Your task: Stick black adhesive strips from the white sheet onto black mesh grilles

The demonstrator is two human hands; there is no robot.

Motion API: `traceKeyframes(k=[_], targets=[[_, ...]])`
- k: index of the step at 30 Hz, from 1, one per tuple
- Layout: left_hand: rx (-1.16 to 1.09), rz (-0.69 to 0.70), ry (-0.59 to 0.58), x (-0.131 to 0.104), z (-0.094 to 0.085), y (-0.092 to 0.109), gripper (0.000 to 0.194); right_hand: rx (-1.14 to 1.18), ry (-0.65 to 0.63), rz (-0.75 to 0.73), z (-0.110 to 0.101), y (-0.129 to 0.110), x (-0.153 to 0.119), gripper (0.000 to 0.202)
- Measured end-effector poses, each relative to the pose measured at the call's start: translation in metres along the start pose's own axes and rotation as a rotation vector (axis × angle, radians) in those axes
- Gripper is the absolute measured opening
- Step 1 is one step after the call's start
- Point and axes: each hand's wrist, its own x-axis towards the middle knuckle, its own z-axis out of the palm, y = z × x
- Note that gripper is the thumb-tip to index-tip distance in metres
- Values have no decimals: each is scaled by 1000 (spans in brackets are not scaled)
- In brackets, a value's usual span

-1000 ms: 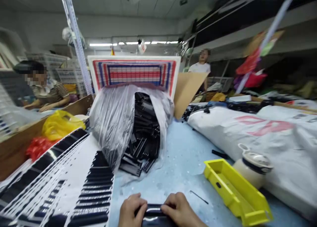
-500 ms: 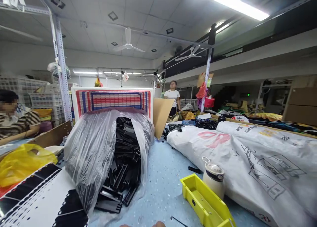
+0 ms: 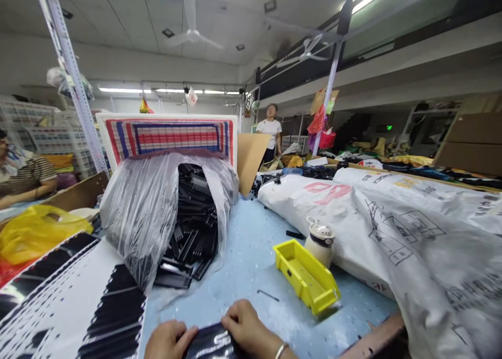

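At the bottom of the head view, my left hand (image 3: 169,340) and my right hand (image 3: 249,327) are closed on opposite sides of a flat, glossy black piece (image 3: 212,342). Its lower part is cut off by the frame edge, so its exact kind is unclear. A bracelet circles my right wrist. Beyond my hands, a clear plastic bag (image 3: 137,212) lies with its mouth open, full of loose black plastic pieces (image 3: 192,207), some with toothed ends. A thin dark rod (image 3: 268,295) rests on the blue tabletop (image 3: 247,249) past my right hand.
To the right are a yellow bin (image 3: 308,275), a cream bottle (image 3: 319,242) and large white sacks (image 3: 353,218). On the left, a white board (image 3: 70,296) carries rows of black pieces beside a yellow bag (image 3: 39,233). One person (image 3: 269,131) stands behind; another (image 3: 27,176) sits left.
The view has tipped downward, so the table contents appear higher. Both hands, barely visible at the bottom edge before, now show with the black piece between them.
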Motion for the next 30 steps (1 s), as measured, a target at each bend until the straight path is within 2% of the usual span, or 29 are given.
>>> traceKeyframes(k=[3, 6, 8, 11, 14, 16, 20, 23, 27, 30], targets=[[-194, 43, 8, -12, -20, 11, 49, 43, -59, -18, 2, 1, 2, 35], [-299, 11, 3, -13, -29, 5, 37, 93, -104, -46, 4, 12, 8, 34], [-360, -43, 37, -16, -30, -4, 38, 118, -132, -49, 0, 20, 13, 34], [-431, -134, 148, -23, -28, -12, 46, 88, -104, -54, -11, 24, 19, 44], [-439, -198, 253, -30, -26, -10, 46, -16, -59, -94, -12, 16, 27, 48], [-409, -222, 278, -34, -24, -4, 43, -84, -81, -132, -3, 4, 33, 46], [-348, -185, 213, -38, -22, 10, 40, -177, -187, -230, 23, -23, 38, 40], [-350, -142, 146, -38, -23, 17, 36, -225, -285, -279, 33, -29, 39, 43], [-376, -112, 119, -39, -28, 20, 36, -248, -313, -309, 21, -18, 30, 39], [-410, -147, 166, -51, -33, 19, 36, -248, -251, -304, 2, -8, 16, 34]])
